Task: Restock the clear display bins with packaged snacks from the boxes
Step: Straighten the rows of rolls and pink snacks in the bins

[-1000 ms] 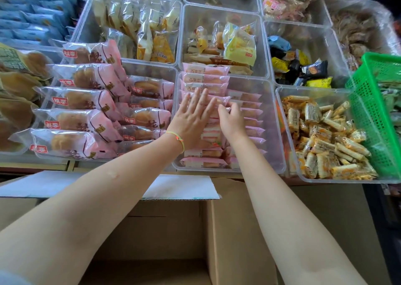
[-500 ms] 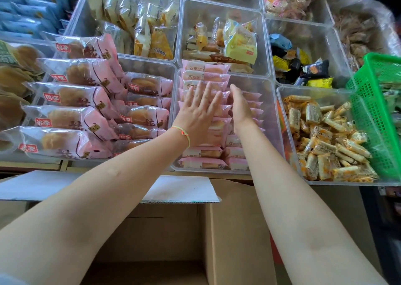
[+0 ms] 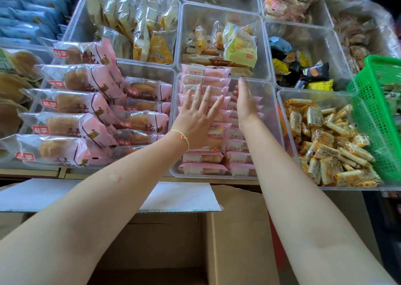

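Head view: both hands reach into the middle clear bin [image 3: 270,115], which holds two columns of pink packs [image 3: 205,80]. About ten rows show in the left column; some are hidden. The left hand [image 3: 198,119] lies flat on that column, fingers straight and spread, gripping nothing. The right hand [image 3: 246,102] stands edge-on between the columns, fingers straight, holding nothing. One open box [image 3: 236,230] sits below the bins. One green basket [image 3: 377,111] stands at right.

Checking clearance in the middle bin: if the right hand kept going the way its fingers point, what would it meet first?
Probably the clear bin's far wall, just beyond the right hand; depth is unclear.
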Demonstrator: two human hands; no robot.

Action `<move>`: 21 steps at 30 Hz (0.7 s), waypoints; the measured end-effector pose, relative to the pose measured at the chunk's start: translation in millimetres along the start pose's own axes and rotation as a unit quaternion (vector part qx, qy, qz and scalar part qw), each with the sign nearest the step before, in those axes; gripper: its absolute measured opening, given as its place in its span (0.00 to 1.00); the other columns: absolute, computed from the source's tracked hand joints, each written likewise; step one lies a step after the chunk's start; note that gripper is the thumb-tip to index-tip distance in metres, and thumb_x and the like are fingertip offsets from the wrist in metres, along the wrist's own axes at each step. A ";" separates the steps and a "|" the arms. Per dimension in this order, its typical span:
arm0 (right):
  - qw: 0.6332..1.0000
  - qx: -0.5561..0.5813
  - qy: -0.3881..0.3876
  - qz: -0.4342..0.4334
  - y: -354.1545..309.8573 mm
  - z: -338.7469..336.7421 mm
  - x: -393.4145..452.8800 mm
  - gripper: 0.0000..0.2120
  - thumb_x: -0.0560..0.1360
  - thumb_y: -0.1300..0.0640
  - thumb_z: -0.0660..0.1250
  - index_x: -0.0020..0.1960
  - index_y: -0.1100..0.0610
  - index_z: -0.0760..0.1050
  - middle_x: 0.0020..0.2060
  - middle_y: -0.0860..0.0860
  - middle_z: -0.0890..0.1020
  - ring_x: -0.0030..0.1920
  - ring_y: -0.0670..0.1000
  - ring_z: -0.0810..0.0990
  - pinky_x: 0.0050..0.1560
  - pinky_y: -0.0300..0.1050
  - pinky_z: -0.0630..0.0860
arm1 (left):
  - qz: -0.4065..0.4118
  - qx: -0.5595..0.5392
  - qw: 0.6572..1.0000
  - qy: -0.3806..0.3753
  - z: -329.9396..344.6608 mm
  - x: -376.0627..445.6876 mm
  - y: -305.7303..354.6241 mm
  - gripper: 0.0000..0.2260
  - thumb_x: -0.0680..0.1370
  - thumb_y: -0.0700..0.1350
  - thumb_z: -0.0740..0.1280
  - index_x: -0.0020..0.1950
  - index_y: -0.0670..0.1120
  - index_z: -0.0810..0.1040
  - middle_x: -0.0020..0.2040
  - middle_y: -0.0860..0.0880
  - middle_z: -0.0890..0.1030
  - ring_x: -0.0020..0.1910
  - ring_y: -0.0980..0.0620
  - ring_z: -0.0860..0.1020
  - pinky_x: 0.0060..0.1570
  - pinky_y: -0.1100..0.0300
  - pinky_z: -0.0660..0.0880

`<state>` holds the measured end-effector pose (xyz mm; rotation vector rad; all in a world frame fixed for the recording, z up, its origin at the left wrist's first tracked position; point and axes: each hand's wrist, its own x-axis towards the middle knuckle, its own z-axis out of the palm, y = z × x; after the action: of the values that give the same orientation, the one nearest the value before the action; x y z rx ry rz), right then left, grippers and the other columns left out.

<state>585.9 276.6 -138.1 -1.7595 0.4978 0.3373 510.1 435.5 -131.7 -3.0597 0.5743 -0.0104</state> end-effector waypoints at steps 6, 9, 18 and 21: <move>0.999 -0.008 -0.049 0.010 -34.0 11.2 -48.4 0.43 0.72 0.22 0.48 0.75 0.48 0.69 0.76 0.52 0.67 0.76 0.54 0.65 0.75 0.60 0.60 | 0.002 0.006 1.000 0.003 1.5 -0.3 -0.3 0.46 0.74 0.73 0.51 0.80 0.46 0.38 0.79 0.35 0.43 0.77 0.31 0.42 0.74 0.35 0.44; 0.999 0.020 -0.037 0.005 -38.3 13.9 -55.9 0.37 0.78 0.28 0.47 0.78 0.49 0.65 0.79 0.52 0.62 0.78 0.54 0.60 0.76 0.58 0.57 | 0.008 0.003 1.000 0.013 3.7 0.5 -2.0 0.44 0.76 0.71 0.52 0.80 0.47 0.36 0.79 0.35 0.42 0.77 0.31 0.42 0.74 0.35 0.44; 0.997 0.057 -0.043 -0.030 -50.2 22.1 -32.0 0.42 0.73 0.24 0.49 0.78 0.50 0.65 0.77 0.52 0.66 0.76 0.53 0.65 0.76 0.57 0.60 | -0.012 -0.035 0.999 0.008 -7.2 10.6 -14.6 0.48 0.69 0.77 0.42 0.81 0.50 0.41 0.80 0.38 0.43 0.78 0.33 0.42 0.75 0.36 0.43; 0.997 0.051 -0.050 -0.009 -35.3 16.2 -21.6 0.41 0.75 0.24 0.47 0.78 0.47 0.63 0.78 0.51 0.63 0.78 0.55 0.61 0.76 0.60 0.57 | -0.010 -0.035 0.999 0.006 -4.4 10.0 -15.4 0.47 0.70 0.77 0.43 0.81 0.50 0.41 0.80 0.38 0.43 0.78 0.33 0.42 0.75 0.37 0.43</move>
<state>585.5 302.4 -101.9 -1.6386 0.4198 0.3794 525.0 446.1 -126.8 -3.1347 0.5573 -0.0108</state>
